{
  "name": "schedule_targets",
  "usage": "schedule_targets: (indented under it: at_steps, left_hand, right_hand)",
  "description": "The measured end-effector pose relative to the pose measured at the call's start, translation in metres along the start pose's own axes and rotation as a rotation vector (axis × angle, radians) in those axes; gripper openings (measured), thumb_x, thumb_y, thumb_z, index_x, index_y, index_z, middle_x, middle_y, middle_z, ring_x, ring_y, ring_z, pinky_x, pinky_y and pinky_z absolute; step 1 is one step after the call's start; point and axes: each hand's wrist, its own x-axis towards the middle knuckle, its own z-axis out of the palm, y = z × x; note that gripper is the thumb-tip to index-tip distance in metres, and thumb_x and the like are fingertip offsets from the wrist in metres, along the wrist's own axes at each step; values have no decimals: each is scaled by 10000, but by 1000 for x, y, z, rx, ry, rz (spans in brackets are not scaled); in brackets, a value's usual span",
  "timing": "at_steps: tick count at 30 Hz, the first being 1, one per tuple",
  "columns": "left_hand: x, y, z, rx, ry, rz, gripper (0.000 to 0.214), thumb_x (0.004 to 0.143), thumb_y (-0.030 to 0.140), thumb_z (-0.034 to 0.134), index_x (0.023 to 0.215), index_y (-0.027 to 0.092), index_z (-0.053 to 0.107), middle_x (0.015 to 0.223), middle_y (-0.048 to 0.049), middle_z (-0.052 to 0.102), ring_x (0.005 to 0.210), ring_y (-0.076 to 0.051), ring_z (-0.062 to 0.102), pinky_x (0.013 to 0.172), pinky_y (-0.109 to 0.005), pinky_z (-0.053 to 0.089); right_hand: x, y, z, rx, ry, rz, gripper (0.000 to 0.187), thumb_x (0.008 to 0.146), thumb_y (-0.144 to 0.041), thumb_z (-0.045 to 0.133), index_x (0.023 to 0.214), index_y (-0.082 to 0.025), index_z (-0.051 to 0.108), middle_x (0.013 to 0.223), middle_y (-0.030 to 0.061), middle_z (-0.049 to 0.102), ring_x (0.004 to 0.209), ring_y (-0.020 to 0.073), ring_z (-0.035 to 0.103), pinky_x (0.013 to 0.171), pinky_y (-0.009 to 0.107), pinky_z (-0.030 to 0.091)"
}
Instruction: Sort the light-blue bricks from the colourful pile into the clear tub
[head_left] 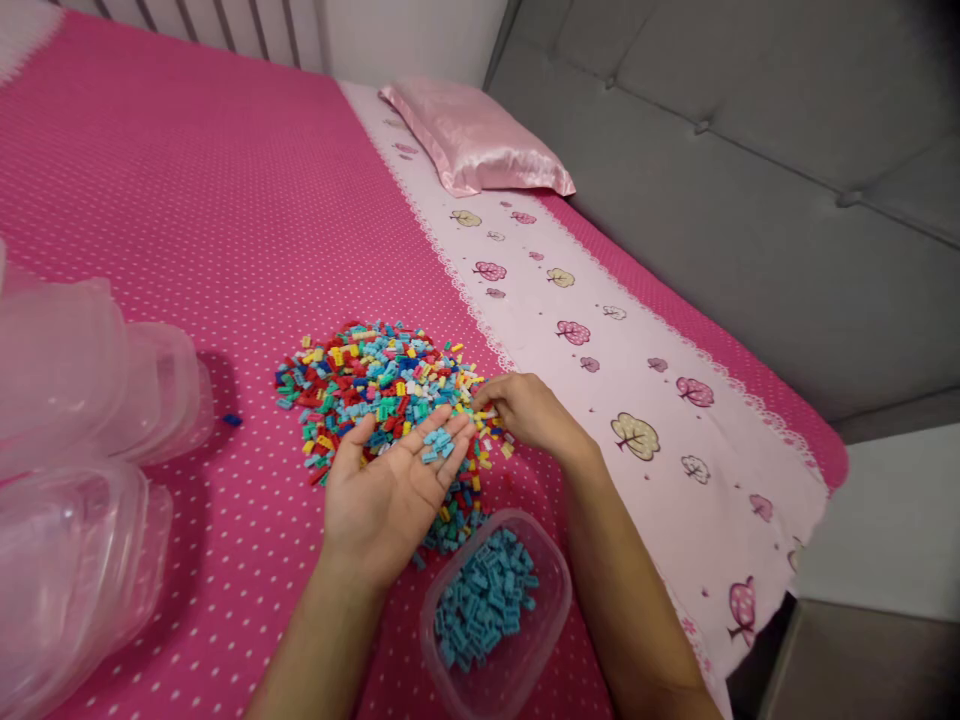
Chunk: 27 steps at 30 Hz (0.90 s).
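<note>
A heap of small multicoloured toy building bricks [367, 372] is spread on the bed. Over its near side, my left hand [394, 500] is palm up with the fingers stretched out. Several light blue bricks [437, 443] lie on those fingers. At the heap's right edge, my right hand [529, 408] has its fingers bent together in a pinch; whatever is between the fingertips is too small to make out. Between my forearms stands a clear plastic tub [551, 610], partly filled with blue bricks [487, 600] of one colour.
Stacks of clear plastic containers [60, 370] stand at the left, with one dark blue brick [232, 420] lying beside them. The bed has a pink dotted sheet [225, 180] and a pale printed band. A pink pillow [480, 135] rests near the grey padded headboard [720, 200].
</note>
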Motion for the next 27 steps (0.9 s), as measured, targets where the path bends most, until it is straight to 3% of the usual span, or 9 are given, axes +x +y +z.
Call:
schedule_targets:
  at_steps: [5, 15, 22, 27]
  left_hand:
    - [1, 0, -2, 0, -25, -16, 729, 847, 457, 449, 1382, -31, 366, 1265, -283, 560, 1193, -329, 552, 919, -355, 540]
    - [1, 0, -1, 4, -27, -11, 739, 847, 458, 446, 1396, -26, 347, 1297, -280, 538, 1192, -334, 551, 913, -363, 544]
    - [-1, 0, 2, 16, 6, 1, 721, 856, 443, 443, 1400, -19, 344, 1292, -276, 544, 1187, -318, 560, 906, -356, 548]
    - [-1, 0, 1, 15, -8, 0, 728, 851, 443, 453, 1396, -27, 344, 1292, -283, 541, 1198, -318, 552, 915, -352, 542]
  right_hand:
    - [-5, 11, -10, -56, -44, 120, 380, 762, -53, 450, 877, -240, 761, 888, 11, 739, 806, 144, 649, 750, 218, 442]
    - [-13, 24, -21, -59, -10, 211, 259, 816, -103, 498, 912, -211, 713, 919, 28, 726, 809, 139, 634, 731, 220, 427]
    - [-4, 19, -7, -24, 71, 135, 189, 821, -184, 574, 961, -211, 697, 936, 40, 713, 858, 162, 629, 748, 254, 442]
    - [3, 11, 3, -110, 67, 207, 137, 799, -264, 616, 887, -214, 708, 917, 50, 706, 841, 181, 621, 722, 271, 429]
